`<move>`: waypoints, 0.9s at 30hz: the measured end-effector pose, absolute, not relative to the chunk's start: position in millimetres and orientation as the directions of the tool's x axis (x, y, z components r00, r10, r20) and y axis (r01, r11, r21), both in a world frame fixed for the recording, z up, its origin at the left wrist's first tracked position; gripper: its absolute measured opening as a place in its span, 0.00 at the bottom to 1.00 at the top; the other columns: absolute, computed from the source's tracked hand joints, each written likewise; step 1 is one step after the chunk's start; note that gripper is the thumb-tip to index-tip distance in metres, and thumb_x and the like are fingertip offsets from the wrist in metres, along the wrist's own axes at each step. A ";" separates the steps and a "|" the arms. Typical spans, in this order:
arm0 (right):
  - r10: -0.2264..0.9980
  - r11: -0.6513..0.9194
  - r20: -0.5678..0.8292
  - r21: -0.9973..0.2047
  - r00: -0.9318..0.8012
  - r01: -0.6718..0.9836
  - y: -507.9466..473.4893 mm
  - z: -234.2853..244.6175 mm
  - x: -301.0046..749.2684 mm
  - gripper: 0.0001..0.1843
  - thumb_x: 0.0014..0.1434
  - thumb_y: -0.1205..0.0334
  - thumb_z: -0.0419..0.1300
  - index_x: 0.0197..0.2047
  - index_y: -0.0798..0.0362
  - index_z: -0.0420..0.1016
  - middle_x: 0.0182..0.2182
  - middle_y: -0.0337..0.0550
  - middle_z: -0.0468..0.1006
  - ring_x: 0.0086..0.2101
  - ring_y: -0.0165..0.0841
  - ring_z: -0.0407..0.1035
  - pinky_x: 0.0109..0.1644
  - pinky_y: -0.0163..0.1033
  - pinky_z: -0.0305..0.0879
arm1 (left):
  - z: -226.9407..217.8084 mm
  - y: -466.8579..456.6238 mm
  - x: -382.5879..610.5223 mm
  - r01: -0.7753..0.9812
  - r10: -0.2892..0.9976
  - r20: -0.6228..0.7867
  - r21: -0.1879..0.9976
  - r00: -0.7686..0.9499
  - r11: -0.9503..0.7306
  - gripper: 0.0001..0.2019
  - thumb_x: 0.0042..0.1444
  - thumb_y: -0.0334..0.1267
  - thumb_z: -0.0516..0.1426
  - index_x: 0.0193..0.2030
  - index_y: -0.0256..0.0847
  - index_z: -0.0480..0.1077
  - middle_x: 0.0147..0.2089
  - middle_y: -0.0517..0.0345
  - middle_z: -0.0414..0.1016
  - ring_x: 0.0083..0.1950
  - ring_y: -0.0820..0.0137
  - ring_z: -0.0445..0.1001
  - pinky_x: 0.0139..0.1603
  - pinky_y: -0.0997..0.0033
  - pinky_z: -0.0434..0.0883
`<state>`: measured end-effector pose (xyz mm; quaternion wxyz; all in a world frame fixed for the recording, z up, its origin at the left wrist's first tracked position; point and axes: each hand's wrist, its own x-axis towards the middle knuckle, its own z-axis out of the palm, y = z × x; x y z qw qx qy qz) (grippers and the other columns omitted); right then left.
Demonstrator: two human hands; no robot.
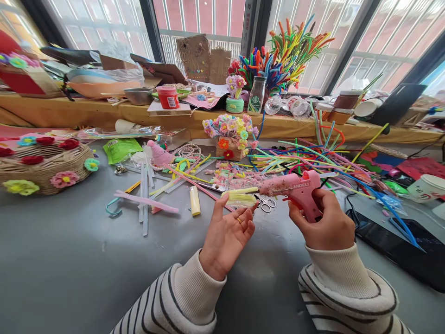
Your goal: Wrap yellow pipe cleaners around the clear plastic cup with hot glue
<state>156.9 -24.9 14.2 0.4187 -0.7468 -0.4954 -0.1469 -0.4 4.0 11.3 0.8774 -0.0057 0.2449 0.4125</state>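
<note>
My right hand (323, 220) is wrapped round the handle of a pink hot glue gun (295, 185), its nozzle pointing left. A clear glue stick (327, 175) pokes out of the gun's back end. Between the fingertips of my left hand (229, 232), palm up, is a looped yellow pipe cleaner piece (239, 199). The nozzle tip meets the upper strand of this piece; whether it touches cannot be made out. Just behind, small scissors (267, 204) lie on the table, partly hidden. A yellow lighter (195, 201) lies left of my left hand.
Loose glue sticks (143, 199) and a pink pipe cleaner (148, 202) lie to the left. A flower-trimmed basket (69, 164) stands far left. Pipe cleaners (295, 160) are heaped behind the gun, beside a small flower pot (229, 147). A black phone (382, 236) lies at right.
</note>
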 end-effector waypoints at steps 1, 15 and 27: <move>0.618 -0.159 0.632 -0.482 0.468 0.861 -25.1 14.3 157.1 0.22 0.42 0.48 0.58 0.36 0.58 0.69 0.23 0.42 0.72 0.18 0.29 0.61 0.25 0.37 0.61 | 10.9 4.1 -0.6 -0.726 0.722 -0.429 0.192 0.543 0.661 0.25 0.53 0.45 0.51 0.49 0.24 0.59 0.26 0.55 0.69 0.23 0.76 0.69 0.25 0.79 0.70; 0.604 -0.159 0.639 -0.488 0.475 0.858 -27.4 17.3 157.1 0.20 0.43 0.50 0.57 0.35 0.57 0.68 0.23 0.42 0.72 0.18 0.30 0.63 0.26 0.37 0.62 | 8.3 3.8 -1.1 -0.737 0.728 -0.397 0.162 0.560 0.656 0.28 0.52 0.44 0.52 0.54 0.22 0.55 0.35 0.49 0.71 0.25 0.77 0.69 0.25 0.79 0.70; 0.593 -0.168 0.635 -0.503 0.495 0.847 -28.7 17.7 157.8 0.18 0.43 0.51 0.57 0.34 0.56 0.67 0.21 0.40 0.71 0.18 0.30 0.63 0.26 0.36 0.61 | 8.9 2.2 -2.6 -0.739 0.735 -0.376 0.166 0.564 0.652 0.28 0.51 0.43 0.54 0.53 0.24 0.55 0.40 0.46 0.70 0.26 0.77 0.67 0.26 0.79 0.70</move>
